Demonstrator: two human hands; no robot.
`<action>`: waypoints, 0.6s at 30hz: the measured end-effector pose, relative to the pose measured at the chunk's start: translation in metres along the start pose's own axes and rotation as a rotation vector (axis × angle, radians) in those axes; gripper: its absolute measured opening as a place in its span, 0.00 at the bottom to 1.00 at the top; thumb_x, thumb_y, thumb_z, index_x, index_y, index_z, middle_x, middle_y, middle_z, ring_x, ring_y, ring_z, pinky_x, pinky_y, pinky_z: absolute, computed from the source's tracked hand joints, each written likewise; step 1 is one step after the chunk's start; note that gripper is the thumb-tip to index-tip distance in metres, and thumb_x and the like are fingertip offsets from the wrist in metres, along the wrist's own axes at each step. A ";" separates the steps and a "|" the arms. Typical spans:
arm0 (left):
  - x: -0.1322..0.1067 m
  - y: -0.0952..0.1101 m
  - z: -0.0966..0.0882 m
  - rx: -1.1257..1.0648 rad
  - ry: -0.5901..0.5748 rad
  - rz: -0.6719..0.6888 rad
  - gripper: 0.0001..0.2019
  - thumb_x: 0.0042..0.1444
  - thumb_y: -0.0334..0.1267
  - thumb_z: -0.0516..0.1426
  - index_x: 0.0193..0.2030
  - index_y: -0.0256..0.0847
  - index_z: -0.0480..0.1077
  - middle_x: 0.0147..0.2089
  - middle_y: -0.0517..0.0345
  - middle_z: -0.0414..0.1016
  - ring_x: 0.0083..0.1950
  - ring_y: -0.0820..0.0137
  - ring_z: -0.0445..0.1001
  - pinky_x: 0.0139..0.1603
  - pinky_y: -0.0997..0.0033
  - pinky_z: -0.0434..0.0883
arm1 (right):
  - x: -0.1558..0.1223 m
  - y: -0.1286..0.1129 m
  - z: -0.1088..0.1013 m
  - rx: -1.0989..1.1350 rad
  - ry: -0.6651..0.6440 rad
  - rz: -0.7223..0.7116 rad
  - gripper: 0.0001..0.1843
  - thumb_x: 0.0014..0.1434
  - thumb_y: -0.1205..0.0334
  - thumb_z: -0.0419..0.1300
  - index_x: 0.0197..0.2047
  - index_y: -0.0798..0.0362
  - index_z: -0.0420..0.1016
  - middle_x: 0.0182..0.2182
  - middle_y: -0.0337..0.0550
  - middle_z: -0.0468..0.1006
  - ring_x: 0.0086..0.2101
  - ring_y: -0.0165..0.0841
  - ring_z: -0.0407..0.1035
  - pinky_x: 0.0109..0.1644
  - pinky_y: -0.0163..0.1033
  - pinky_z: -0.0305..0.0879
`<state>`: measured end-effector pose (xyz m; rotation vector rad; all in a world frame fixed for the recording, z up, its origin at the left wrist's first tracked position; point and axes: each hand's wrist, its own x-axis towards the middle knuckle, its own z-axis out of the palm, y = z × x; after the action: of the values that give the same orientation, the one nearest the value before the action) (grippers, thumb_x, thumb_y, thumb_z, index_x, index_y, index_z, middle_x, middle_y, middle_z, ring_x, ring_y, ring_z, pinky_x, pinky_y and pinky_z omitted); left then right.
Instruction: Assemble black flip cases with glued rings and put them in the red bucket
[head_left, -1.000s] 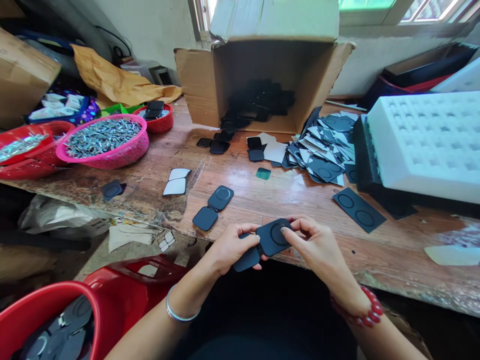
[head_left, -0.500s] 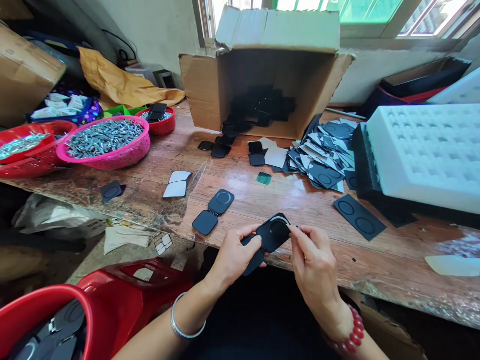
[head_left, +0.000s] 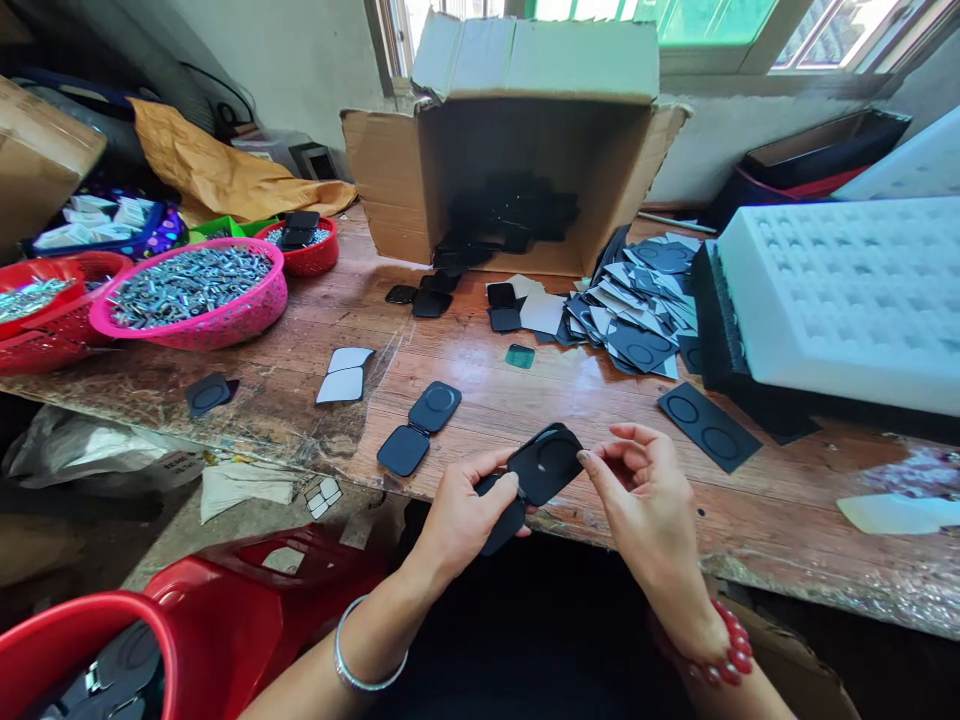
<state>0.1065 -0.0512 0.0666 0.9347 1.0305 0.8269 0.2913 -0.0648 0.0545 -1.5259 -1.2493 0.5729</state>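
Observation:
My left hand (head_left: 461, 515) grips a black hinged two-pad part (head_left: 534, 475) just in front of the wooden table's near edge (head_left: 720, 545). Its upper pad, with a round recess, tilts up toward the right. My right hand (head_left: 649, 495) is beside that pad with the index fingertip touching its right edge; the other fingers are curled loosely and apart. A matching black two-pad part (head_left: 420, 427) lies flat on the table to the left, and a flat black sheet with two rings (head_left: 709, 425) lies to the right.
An open cardboard box (head_left: 517, 150) on its side holds black pads at the back. A pile of black and white sheets (head_left: 637, 315) lies beside a white foam tray (head_left: 847, 290). Pink (head_left: 191, 290) and red baskets hold metal parts. A red tub (head_left: 97, 650) sits at lower left.
My right hand has let go of the upper pad and opened, only the index fingertip touching its edge. The left hand keeps hold of the part.

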 end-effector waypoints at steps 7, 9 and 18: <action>0.002 -0.002 0.001 -0.020 0.001 -0.029 0.24 0.52 0.44 0.63 0.55 0.38 0.76 0.41 0.51 0.81 0.31 0.65 0.80 0.27 0.67 0.80 | 0.004 -0.006 0.005 0.111 0.045 0.138 0.19 0.53 0.54 0.66 0.42 0.49 0.64 0.28 0.35 0.73 0.28 0.32 0.71 0.33 0.40 0.68; 0.002 -0.002 0.000 -0.030 0.001 -0.046 0.25 0.51 0.44 0.63 0.55 0.37 0.76 0.41 0.51 0.81 0.31 0.65 0.80 0.27 0.67 0.81 | 0.004 -0.007 0.006 0.126 0.040 0.157 0.19 0.52 0.54 0.66 0.42 0.49 0.63 0.28 0.35 0.73 0.28 0.32 0.70 0.33 0.40 0.68; 0.001 -0.002 0.002 -0.067 0.002 -0.070 0.26 0.50 0.45 0.65 0.56 0.37 0.75 0.39 0.50 0.81 0.31 0.65 0.80 0.26 0.68 0.80 | 0.006 -0.004 0.005 0.120 0.032 0.159 0.19 0.51 0.53 0.67 0.39 0.49 0.62 0.27 0.35 0.73 0.27 0.32 0.70 0.32 0.39 0.68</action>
<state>0.1090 -0.0520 0.0650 0.8372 1.0254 0.7992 0.2875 -0.0578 0.0577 -1.5353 -1.0566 0.7116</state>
